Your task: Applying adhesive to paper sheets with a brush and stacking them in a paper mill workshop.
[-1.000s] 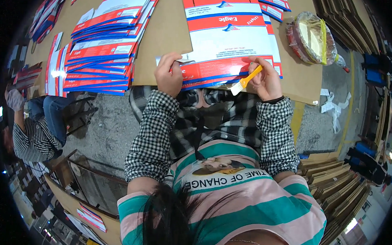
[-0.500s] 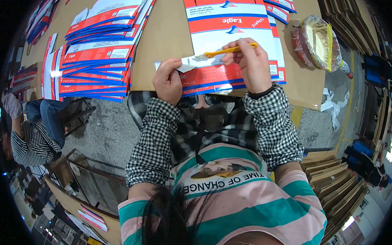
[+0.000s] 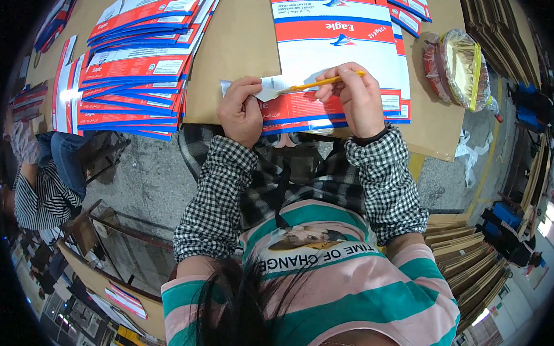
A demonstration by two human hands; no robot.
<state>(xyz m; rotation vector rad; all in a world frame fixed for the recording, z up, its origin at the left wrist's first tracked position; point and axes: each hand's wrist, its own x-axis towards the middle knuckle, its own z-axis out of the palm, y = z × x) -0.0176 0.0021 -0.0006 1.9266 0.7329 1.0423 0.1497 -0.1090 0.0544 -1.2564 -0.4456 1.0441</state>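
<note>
A flat printed carton (image 3: 336,60) in red, white and blue lies before me on top of others like it. My left hand (image 3: 240,111) is closed, thumb and fingers pinching the white flap (image 3: 270,86) at the carton's left end. In my right hand (image 3: 355,96) is a slim yellow-handled brush (image 3: 317,84), gripped between thumb and fingers. Its tip meets the flap close to my left fingers; the bristles are too small to make out well.
Overlapping printed cartons (image 3: 137,70) form a stack on the left of the cardboard-covered table (image 3: 233,40). A plastic-wrapped bowl (image 3: 467,68) holding something cream-coloured stands at the right. Another person (image 3: 47,189) sits at far left. Brown cardboard sheets (image 3: 469,259) are stacked to my right.
The brush tip has shifted slightly toward me along the flap, and my right hand has come down a little with it. My left hand keeps its pinch on the flap.
</note>
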